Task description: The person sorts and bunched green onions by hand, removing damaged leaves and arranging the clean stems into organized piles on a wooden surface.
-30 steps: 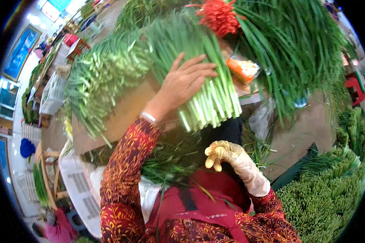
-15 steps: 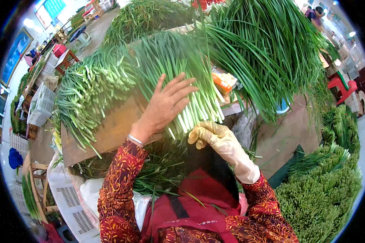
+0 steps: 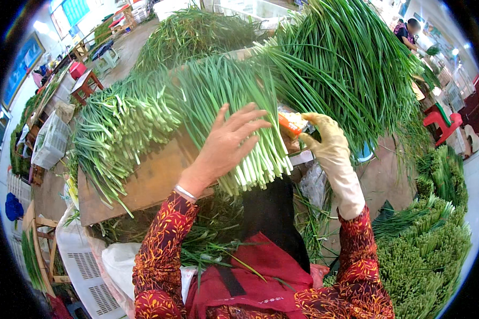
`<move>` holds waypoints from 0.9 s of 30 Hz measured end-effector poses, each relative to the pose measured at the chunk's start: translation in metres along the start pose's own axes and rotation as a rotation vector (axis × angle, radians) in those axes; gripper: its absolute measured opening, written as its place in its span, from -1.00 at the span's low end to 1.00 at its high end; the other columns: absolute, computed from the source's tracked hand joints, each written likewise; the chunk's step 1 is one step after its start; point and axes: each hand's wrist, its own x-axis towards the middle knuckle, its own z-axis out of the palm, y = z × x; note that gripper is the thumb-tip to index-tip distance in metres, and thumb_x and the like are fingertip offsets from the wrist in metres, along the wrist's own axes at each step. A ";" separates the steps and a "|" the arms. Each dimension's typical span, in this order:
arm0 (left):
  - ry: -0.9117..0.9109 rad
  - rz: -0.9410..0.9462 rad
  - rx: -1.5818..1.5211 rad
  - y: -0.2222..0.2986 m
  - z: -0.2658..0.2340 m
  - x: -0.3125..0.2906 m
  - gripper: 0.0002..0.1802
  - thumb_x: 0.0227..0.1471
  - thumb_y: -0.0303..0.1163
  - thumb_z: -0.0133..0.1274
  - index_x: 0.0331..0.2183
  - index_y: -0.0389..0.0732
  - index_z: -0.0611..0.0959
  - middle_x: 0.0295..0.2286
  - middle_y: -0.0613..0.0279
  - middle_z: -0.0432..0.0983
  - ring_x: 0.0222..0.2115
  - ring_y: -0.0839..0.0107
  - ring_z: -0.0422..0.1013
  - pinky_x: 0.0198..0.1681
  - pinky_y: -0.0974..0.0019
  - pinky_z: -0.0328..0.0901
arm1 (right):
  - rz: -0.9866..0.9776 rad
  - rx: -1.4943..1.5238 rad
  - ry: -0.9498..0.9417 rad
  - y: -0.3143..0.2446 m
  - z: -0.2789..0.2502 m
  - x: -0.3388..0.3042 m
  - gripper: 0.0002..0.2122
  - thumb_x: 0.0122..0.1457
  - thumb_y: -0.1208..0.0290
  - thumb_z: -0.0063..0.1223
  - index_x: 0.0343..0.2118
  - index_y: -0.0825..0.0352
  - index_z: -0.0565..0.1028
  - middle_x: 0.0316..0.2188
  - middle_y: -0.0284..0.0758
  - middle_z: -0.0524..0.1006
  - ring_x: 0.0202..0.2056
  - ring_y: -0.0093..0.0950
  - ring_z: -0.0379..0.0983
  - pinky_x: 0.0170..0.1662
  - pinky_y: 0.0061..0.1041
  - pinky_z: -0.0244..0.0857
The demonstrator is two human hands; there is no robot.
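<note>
My left hand, bare with a bracelet at the wrist, lies open over a row of garlic chives. Its fingers are spread across the leaves, and the pale cut ends point toward me. A thin pale glove covers my right hand, which is at the right end of an orange and white packet. Thumb and fingers are apart around that end; whether they touch it is unclear. The packet lies beside the chives, partly hidden by them. Under the chives is a brown board.
More chives lie on the board's left. A tall heap of long chives rises at the back right, and bundled chives stand at the lower right. A white crate is at lower left, a red stool far right. Another person is in the background.
My right hand has moved up and right, from the cut ends to the packet, and its curled fingers have spread. My left hand remains over the chives.
</note>
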 end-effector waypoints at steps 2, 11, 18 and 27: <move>-0.040 0.111 0.086 0.006 0.003 0.018 -0.66 -0.11 -0.47 -0.09 -0.20 -0.01 0.41 -0.11 0.38 0.27 0.01 0.39 0.08 0.11 0.02 -0.24 | -0.049 -0.128 -0.032 0.014 0.016 0.009 -0.53 -0.25 0.33 0.16 -0.16 0.16 0.34 -0.17 -0.36 0.34 -0.11 -0.37 0.22 -0.06 -0.37 0.07; -0.286 0.313 0.313 -0.012 0.026 0.048 -0.76 -0.17 -0.38 -0.02 -0.32 0.07 0.47 -0.21 0.46 0.34 -0.03 0.42 0.15 0.10 -0.02 -0.21 | -0.051 -0.145 -0.146 0.017 0.039 0.013 -0.46 -0.28 0.26 0.18 -0.11 0.11 0.32 -0.11 -0.39 0.30 -0.08 -0.40 0.19 -0.04 -0.38 0.02; -0.309 0.381 0.195 -0.005 0.017 0.048 -0.89 -0.12 -0.29 -0.05 -0.43 0.01 0.50 -0.38 0.42 0.42 -0.11 0.47 0.24 0.10 -0.02 -0.21 | -0.049 -0.209 -0.147 0.018 0.034 0.012 -0.44 -0.30 0.26 0.19 -0.11 0.11 0.31 -0.08 -0.39 0.27 -0.06 -0.40 0.17 -0.03 -0.36 0.00; -0.435 0.231 0.034 0.002 0.010 0.031 -0.86 -0.06 -0.27 -0.09 -0.38 -0.04 0.47 -0.35 0.35 0.41 -0.16 0.45 0.28 0.09 0.03 -0.18 | -0.027 -0.299 -0.104 0.004 0.039 0.017 -0.50 -0.32 0.27 0.15 -0.18 0.15 0.34 -0.19 -0.38 0.33 -0.11 -0.43 0.20 -0.03 -0.33 -0.02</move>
